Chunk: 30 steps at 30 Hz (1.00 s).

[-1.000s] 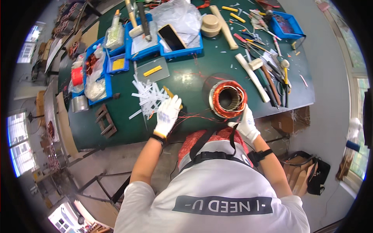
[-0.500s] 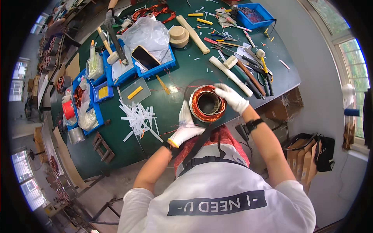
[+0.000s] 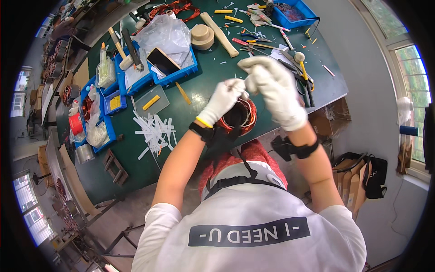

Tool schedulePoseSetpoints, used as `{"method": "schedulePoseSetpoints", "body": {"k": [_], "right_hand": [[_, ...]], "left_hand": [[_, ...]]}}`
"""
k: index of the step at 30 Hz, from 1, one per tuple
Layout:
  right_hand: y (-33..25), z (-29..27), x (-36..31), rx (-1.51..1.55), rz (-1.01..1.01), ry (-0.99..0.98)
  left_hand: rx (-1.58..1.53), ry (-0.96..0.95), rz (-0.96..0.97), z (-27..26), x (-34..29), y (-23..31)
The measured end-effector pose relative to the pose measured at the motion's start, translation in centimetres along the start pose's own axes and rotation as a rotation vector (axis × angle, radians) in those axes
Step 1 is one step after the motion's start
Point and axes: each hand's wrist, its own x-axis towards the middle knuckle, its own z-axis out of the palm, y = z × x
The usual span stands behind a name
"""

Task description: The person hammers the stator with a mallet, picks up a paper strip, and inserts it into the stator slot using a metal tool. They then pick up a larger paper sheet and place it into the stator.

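Note:
A ring-shaped motor stator (image 3: 250, 123) wound with orange-red copper wire rests near the table's front edge, with white lacing visible along its rim. Both my gloved hands are raised over it, partly covering it. My left hand (image 3: 225, 100), at the stator's upper left, has its fingertips pinched together. Close beside those fingertips, my right hand (image 3: 275, 90) is held up with its fingers curled in. Whatever lies between the fingers of either hand is too small or hidden to make out.
White paper strips (image 3: 156, 134) lie in a pile on the left. Behind them stand blue bins, one holding a phone (image 3: 163, 61) and a plastic bag (image 3: 165, 36). Pliers (image 3: 253, 38), a yellow-handled mallet (image 3: 304, 68) and other tools spread across the right side.
My hands have left the stator's sides and come together above it, the right rising and closing. Another person's hand at the upper left is gone from view.

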Motion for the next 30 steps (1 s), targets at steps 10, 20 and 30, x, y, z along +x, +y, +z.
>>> {"method": "schedulePoseSetpoints", "body": {"k": [10,20,30], "right_hand": [[9.1,-21.3,-6.8,-0.901,0.094,0.510],[16.3,-12.0,-5.2,-1.025,-0.028,-0.288],[16.0,-2.0,-2.0,-0.296,-0.045,-0.153]], "left_hand": [[-0.866,0.296,0.398,-14.2,-10.3,7.3],[0.689,-0.139,-0.232,-11.6,-11.5,-1.4],[0.334,0.196,0.528,4.1,-4.2,0.8]]}}
